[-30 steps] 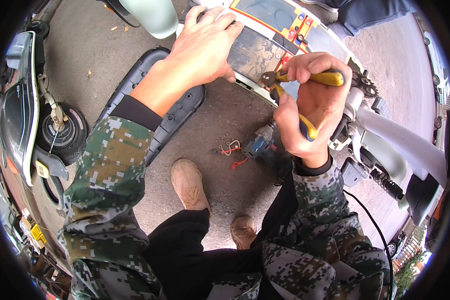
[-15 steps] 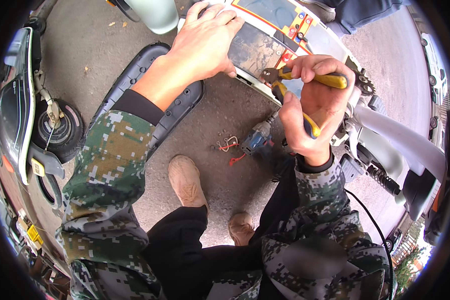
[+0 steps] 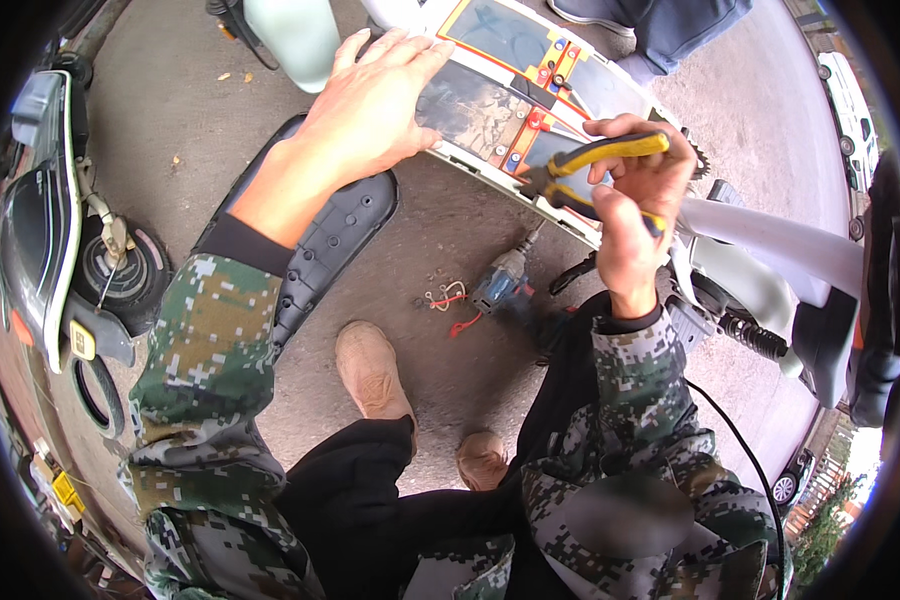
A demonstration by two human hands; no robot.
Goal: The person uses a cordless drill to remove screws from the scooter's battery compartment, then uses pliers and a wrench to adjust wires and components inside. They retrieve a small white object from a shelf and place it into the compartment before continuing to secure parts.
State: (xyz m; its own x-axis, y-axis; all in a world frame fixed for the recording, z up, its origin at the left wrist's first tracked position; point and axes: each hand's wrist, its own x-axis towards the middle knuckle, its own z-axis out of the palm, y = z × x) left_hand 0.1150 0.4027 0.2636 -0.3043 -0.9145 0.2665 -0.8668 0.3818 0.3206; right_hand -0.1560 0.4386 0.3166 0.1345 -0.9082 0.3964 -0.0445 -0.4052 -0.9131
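Note:
My left hand (image 3: 375,115) lies spread, palm down, across the near left part of a scooter's open battery compartment, fingers over its far left edge and thumb at the white rim (image 3: 470,170). Dark, dusty batteries (image 3: 460,105) with orange-red terminal strips sit inside. In my right hand (image 3: 640,200) is a pair of pliers (image 3: 615,150) with yellow and dark handles. Its handles are spread apart, fingers around the upper one and thumb by the lower. The jaws are at the compartment's near rim, beside a terminal strip; whether they touch anything I cannot tell.
Below the compartment, a blue power drill (image 3: 500,285) rests on the ground beside small metal pieces and a red strip. A black seat (image 3: 345,225) lies underside up beneath my left forearm. Another scooter (image 3: 45,220) stands at left. Someone's trouser leg (image 3: 685,30) shows at upper right.
The compartment has shifted up and left in the picture, my left hand with it. My right hand has turned the pliers, whose jaws are now lower along the near rim.

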